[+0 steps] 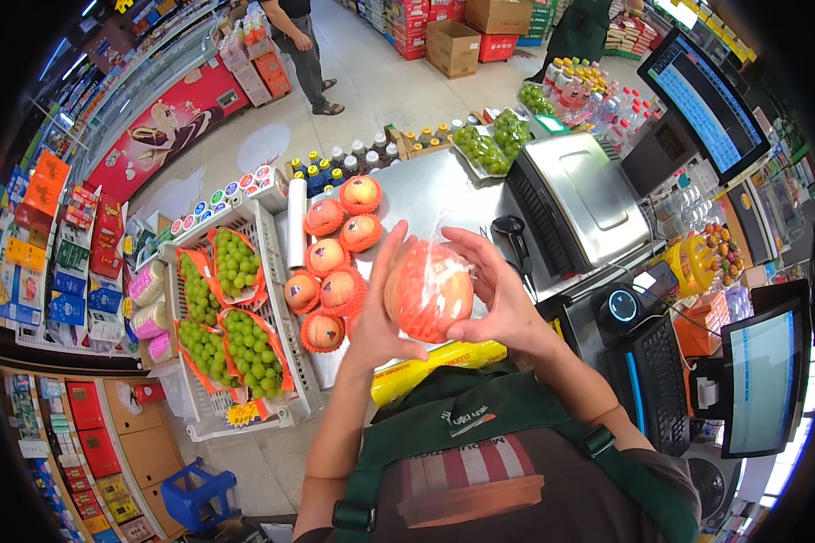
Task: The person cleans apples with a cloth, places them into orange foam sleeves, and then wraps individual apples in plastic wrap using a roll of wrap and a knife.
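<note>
Between my two hands, in front of my apron, is an apple [429, 292] in an orange foam net, covered with clear plastic film. My left hand [373, 315] cups its left side, fingers pointing up. On the other side, my right hand [499, 298] grips it with the thumb low and the fingers bent near the gathered film at the top. Several more apples [326, 258] in foam nets stand on the metal counter [414, 190] to the left. A yellow cling film package [441, 366] bearing writing lies just below my hands.
A white crate [272, 265] of green grapes [238, 261] stands left, beside a white plastic roll [297, 224]. Packed grapes [482, 149], a weighing scale [577, 203] and a black handheld scanner [511, 234] are to the right. Two people [305, 54] [581, 34] stand beyond the counter.
</note>
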A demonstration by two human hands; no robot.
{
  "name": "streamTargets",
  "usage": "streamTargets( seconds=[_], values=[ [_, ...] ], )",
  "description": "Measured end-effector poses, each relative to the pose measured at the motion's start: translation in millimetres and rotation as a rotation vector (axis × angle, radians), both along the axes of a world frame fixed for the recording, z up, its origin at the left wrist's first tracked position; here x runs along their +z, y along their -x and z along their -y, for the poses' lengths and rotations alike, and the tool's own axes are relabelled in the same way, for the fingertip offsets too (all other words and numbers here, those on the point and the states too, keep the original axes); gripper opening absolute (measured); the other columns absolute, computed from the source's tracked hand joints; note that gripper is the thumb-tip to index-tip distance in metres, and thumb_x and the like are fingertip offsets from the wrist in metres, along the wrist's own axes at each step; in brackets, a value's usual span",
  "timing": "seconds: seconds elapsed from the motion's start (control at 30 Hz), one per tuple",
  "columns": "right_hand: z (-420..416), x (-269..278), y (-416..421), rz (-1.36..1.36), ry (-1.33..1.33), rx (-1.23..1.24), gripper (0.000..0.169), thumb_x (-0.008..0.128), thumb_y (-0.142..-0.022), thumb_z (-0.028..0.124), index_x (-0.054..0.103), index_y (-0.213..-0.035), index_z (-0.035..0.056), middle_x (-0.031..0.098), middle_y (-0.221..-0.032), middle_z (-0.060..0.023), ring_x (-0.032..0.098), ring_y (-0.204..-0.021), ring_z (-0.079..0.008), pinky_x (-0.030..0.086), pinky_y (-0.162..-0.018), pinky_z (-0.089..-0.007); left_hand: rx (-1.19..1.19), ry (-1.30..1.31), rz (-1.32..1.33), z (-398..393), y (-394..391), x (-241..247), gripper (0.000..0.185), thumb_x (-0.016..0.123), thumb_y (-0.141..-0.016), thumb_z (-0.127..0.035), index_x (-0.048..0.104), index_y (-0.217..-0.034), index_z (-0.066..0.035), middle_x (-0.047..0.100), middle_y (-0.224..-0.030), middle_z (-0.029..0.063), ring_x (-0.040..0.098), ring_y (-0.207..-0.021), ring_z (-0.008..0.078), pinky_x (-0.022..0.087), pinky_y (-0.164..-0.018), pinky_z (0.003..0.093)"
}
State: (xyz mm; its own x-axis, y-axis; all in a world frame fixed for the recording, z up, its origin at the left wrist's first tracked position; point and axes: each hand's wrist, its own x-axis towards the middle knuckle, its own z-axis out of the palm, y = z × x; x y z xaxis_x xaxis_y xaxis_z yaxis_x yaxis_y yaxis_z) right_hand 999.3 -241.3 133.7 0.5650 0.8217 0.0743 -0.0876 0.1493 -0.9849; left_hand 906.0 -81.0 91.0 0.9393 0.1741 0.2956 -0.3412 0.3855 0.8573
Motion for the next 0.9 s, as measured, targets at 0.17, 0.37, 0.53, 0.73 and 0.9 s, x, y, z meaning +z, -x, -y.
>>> streamTargets(
  seconds=[0.17,0.37,0.53,0.73,0.9],
  values=[
    [14,-4,-11,0.292,-0.003,0.011,0.106,0.088,-0.059,0.035,0.029,-0.141,0.0046,0.039,-0.138,-0.0135,0.040,-0.128,-0.0243,0.035,-0.104,-0.0429,-0.097,-0.231,0.007,-7,5,29,0.103,0.090,-0.055,-0.023,0.034,-0.138,-0.001,0.026,-0.150,0.0160,0.033,-0.136,0.0243,0.030,-0.110,0.0380],
    [-8,21,-35,0.126,-0.204,0.206,0.057,0.079,-0.071,0.026,0.055,-0.118,0.0042,0.051,-0.126,-0.0094,0.043,-0.124,-0.0204,0.033,-0.103,-0.0364,-0.159,-0.254,-0.010,0,10,28,0.102,0.089,-0.054,-0.022,0.035,-0.137,-0.001,0.042,-0.137,0.0130,0.043,-0.127,0.0217,0.033,-0.107,0.0361],
    [-10,28,-32,0.194,-0.251,0.138,0.020,0.071,-0.081,0.021,0.060,-0.079,0.0042,0.056,-0.097,-0.0077,0.053,-0.095,-0.0164,0.042,-0.085,-0.0309,-0.015,-0.498,0.062,4,15,41,0.093,0.089,-0.052,-0.021,0.044,-0.132,-0.004,0.046,-0.130,0.0126,0.046,-0.122,0.0248,0.037,-0.103,0.0366],
    [7,44,-5,0.151,-0.171,-0.108,0.012,0.069,-0.082,0.011,0.060,-0.078,0.0032,0.056,-0.080,-0.0020,0.051,-0.081,-0.0111,0.040,-0.079,-0.0270,0.315,-1.030,0.266,10,24,53,0.079,0.090,-0.052,-0.024,0.053,-0.122,-0.014,0.046,-0.127,0.0131,0.046,-0.118,0.0350,0.040,-0.098,0.0451],
    [3,13,-1,0.321,-0.251,-0.286,0.021,0.072,-0.077,0.011,0.057,-0.090,0.0054,0.054,-0.094,-0.0032,0.045,-0.094,-0.0144,0.035,-0.086,-0.0283,0.546,-1.325,0.600,15,16,58,0.053,0.078,-0.061,-0.012,0.059,-0.110,-0.020,0.048,-0.121,0.0076,0.048,-0.114,0.0327,0.051,-0.085,0.0456]
  ],
)
